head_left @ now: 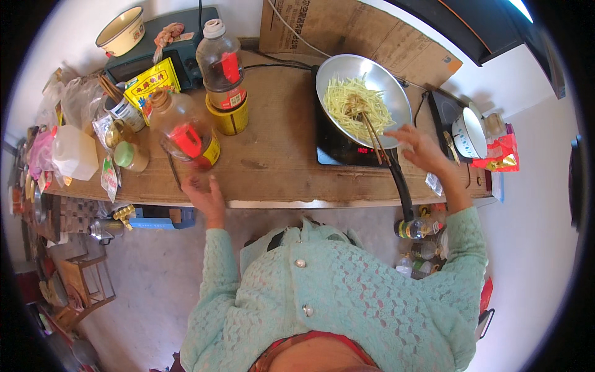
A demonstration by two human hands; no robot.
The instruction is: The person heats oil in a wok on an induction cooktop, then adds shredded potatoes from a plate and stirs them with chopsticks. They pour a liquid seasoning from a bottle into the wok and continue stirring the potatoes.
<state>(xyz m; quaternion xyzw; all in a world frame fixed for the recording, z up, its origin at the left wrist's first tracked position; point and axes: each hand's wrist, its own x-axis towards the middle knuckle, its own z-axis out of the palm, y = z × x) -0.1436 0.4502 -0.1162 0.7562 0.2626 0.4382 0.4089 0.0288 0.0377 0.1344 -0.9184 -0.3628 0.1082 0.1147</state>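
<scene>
A silver wok (396, 93) with a long black handle (401, 186) stands on a black induction cooker (328, 149). In it lies a heap of pale green-yellow shreds (350, 99), with something brownish at the middle. Wooden chopsticks (374, 136) lean out of the shreds over the near rim. Beside them, above the handle, my right hand (421, 149) has its fingers stretched out; it appears to hold nothing. My left hand (206, 197) is at the table's front edge with thumb and fingers apart, just below a large red-labelled bottle (186, 130) of dark liquid. A thin dark stick (173, 170) lies by it.
A second bottle (220, 68) stands in a yellow tin (229, 121). Jars, bags and a white jug (74, 152) crowd the left end. A white bowl (469, 133) and another cooker (443, 111) are at the right. Cardboard (347, 31) leans behind the wok.
</scene>
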